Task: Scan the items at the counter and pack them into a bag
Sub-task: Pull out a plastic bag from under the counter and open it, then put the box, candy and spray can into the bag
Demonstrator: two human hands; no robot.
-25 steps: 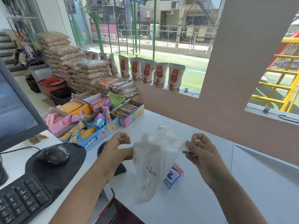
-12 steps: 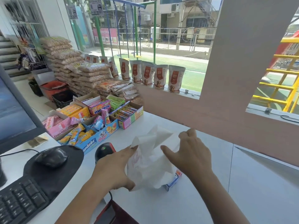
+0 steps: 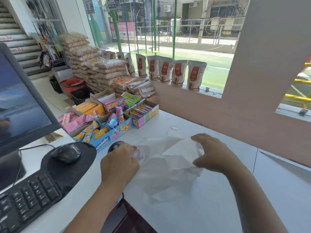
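Observation:
A thin white plastic bag (image 3: 168,169) lies crumpled on the white counter (image 3: 210,207) between my hands. My left hand (image 3: 119,163) grips the bag's left edge, knuckles up. My right hand (image 3: 213,153) pinches the bag's upper right edge, fingers curled over it. The small blue and white box seen earlier is hidden, covered by the bag. A black barcode scanner (image 3: 114,145) with a red top peeks out just behind my left hand.
Open candy display boxes (image 3: 107,120) stand at the counter's back left. A mouse (image 3: 66,153) on a black pad, a keyboard (image 3: 25,200) and a monitor (image 3: 20,105) fill the left side. Pouches (image 3: 176,74) line the window sill.
The bag was held up and spread in the air; now both hands have lowered it flat onto the counter, over the small box. My hands moved apart again.

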